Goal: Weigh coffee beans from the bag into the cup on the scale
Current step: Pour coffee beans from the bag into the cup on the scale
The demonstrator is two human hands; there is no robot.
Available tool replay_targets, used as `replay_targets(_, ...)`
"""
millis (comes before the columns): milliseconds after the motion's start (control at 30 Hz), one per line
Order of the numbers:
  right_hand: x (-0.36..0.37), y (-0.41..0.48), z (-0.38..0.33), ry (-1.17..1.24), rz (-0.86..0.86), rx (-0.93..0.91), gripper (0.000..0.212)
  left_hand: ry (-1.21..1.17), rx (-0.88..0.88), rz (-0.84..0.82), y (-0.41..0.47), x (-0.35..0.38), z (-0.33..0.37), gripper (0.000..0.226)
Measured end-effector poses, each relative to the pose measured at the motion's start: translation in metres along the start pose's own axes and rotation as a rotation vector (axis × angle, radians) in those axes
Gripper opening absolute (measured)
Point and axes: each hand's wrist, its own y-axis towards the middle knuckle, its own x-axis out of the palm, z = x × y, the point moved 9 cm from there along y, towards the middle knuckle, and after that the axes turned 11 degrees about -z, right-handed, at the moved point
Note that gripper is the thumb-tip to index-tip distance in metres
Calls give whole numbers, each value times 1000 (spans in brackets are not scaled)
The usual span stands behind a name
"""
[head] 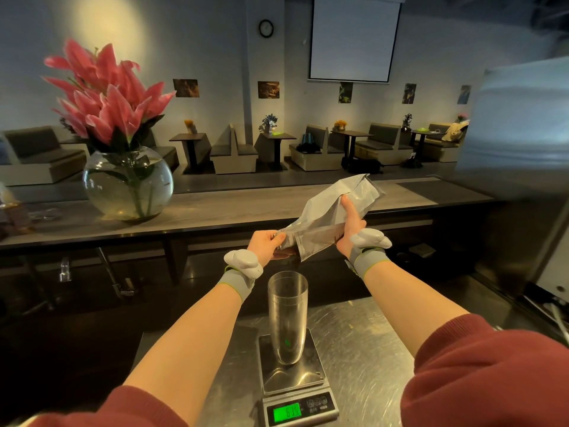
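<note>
A silver foil coffee bag [331,215] is held tilted in the air, its mouth end down-left above a tall clear plastic cup [287,315]. My left hand [267,244] pinches the bag's mouth end. My right hand [351,223] grips the bag's body from below, thumb up on its side. The cup stands upright on a steel scale [292,377], whose green display [287,412] is lit with blurred digits. A dark layer seems to lie at the cup's bottom; I cannot tell it clearly.
The scale sits on a scratched steel counter [363,343]. Behind it runs a wooden bar top [215,208] with a round glass vase of pink lilies [127,183] at the left. A large steel appliance [520,167] rises at the right.
</note>
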Motion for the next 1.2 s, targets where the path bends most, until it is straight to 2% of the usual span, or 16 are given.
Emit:
replay_targets(233,-5,2,1,-23,-6,23,99,-1,-9,-1,0,0,-1,32)
replay_targets(500,-2,0,1,-12,0,18,107,-17,-7,-2,1,1,0,32)
replay_targets(733,-2,1,2,-18,-16,26,107,-10,1,-1,2,1,-1,32)
replay_targets(933,-3,2,1,-14,-10,35,98,-13,-4,0,1,2,-1,33)
replay_targets(1200,-3,3,2,26,1,22,101,0,7,0,3,2,0,33)
